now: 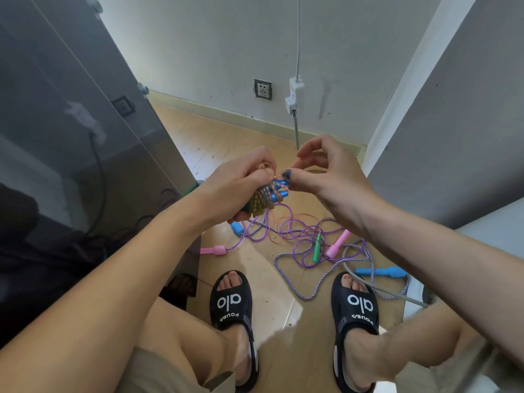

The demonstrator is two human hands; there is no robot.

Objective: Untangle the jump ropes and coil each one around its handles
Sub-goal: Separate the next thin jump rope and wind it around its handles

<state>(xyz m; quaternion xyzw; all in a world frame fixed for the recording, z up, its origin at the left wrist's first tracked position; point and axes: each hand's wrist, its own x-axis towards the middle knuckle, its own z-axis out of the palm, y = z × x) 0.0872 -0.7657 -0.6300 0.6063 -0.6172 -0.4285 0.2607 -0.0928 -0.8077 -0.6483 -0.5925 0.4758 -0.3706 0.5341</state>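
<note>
The person's left hand (241, 180) grips a blue-handled jump rope (269, 197) already coiled around its handles, while the right hand (326, 171) pinches the rope's end at the bundle's top. Below, between black sandals (231, 304), tangled purple ropes (297, 236) with pink handles (337, 245) lie on the wooden floor (215, 143).

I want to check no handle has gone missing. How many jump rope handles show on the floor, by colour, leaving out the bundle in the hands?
Pink handles: 2
Blue handles: 3, one by the left hand's wrist and two end to end by the right foot
Green handles: 1
Total: 6
</note>
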